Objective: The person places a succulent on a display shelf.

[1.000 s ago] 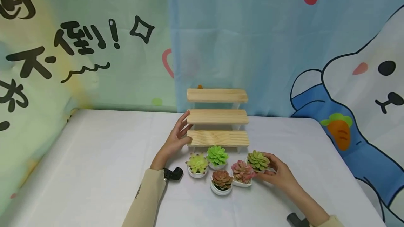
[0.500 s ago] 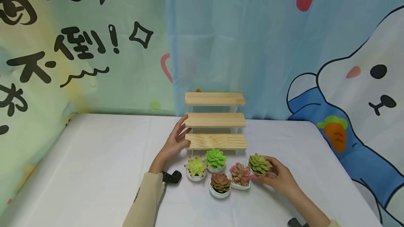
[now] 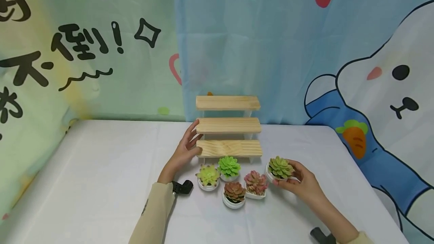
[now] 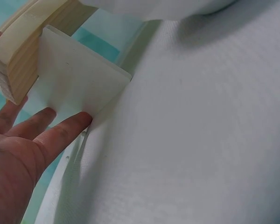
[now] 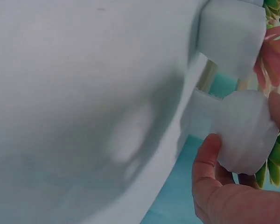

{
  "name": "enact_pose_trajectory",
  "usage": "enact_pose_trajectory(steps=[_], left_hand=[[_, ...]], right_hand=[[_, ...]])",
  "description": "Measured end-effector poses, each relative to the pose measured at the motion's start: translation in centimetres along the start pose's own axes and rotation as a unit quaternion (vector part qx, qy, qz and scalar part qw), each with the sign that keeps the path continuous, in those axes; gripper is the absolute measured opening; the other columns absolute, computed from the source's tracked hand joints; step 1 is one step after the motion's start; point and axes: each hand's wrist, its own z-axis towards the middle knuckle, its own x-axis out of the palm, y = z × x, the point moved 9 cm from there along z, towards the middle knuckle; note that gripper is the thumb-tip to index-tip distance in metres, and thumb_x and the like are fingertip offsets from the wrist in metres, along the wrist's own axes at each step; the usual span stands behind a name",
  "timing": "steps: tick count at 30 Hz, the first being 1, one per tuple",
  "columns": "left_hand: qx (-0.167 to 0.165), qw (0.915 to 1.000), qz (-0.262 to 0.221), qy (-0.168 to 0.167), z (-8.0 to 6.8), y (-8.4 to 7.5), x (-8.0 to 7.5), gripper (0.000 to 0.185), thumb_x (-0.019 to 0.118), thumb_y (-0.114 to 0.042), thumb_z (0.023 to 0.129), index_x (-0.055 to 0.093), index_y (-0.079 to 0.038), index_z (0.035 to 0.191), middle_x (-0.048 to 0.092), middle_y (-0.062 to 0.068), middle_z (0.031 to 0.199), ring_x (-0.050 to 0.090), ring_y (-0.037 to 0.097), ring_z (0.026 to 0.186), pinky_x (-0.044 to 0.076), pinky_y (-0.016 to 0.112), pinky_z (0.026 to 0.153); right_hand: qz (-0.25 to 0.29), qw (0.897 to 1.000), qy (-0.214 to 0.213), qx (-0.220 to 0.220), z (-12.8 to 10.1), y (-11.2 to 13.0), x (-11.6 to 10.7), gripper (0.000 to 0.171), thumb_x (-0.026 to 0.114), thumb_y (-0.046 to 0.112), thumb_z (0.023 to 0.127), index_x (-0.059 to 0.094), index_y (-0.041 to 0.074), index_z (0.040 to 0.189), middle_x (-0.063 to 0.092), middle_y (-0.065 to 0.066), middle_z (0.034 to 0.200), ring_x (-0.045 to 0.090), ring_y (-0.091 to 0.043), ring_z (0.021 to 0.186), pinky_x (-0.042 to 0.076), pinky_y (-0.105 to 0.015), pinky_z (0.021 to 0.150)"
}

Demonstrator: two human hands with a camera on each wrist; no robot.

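In the head view my right hand [image 3: 303,182] grips a green succulent [image 3: 280,167] in a small white pot. The right wrist view shows thumb and fingers around that white pot [image 5: 246,133], raised over the cloth with a shadow below. My left hand [image 3: 183,151] touches the left side of a three-step wooden shelf stand [image 3: 228,125], its thumb at the lowest board. In the left wrist view, straight fingers [image 4: 65,133] lie along the stand's white side panel [image 4: 74,70]. A pink succulent [image 3: 255,182] in a white pot stands just left of the held one.
In front of the stand are a brown-red succulent [image 3: 234,192], a yellow-green succulent [image 3: 208,175] and a bright green succulent [image 3: 229,166], all in white pots. A white cloth covers the table [image 3: 112,183]. A printed curtain [image 3: 278,48] hangs behind.
My right hand has moved the green succulent a little right and away from the pink one. The left hand stays at the stand. The head view has shifted slightly.
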Motion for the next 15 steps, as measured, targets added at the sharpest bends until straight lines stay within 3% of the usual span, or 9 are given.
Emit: enact_pose_trajectory(steps=[7,15], left_hand=[[0.003,1.0,0.007,-0.001,0.0,-0.1,0.0,0.091,0.05,0.01,0.081,0.017,-0.026,0.158,0.023,0.018,0.157,0.028,0.036,0.144,0.038,0.052,0.107],[0.004,0.9999,0.014,-0.001,0.2,-0.1,0.0,0.091,0.05,0.009,0.08,0.017,-0.027,0.157,0.021,0.018,0.158,0.028,0.037,0.143,0.036,0.053,0.108]], right_hand=[[-0.005,1.0,-0.003,0.02,0.6,1.0,0.0,0.079,0.079,0.025,0.081,0.038,0.001,0.144,0.045,-0.021,0.14,0.05,-0.016,0.103,0.048,-0.024,0.075],[0.021,0.999,-0.026,0.003,1.0,3.2,0.1,0.076,0.08,0.022,0.08,0.041,0.002,0.143,0.05,-0.017,0.134,0.052,-0.007,0.094,0.05,-0.019,0.075]])
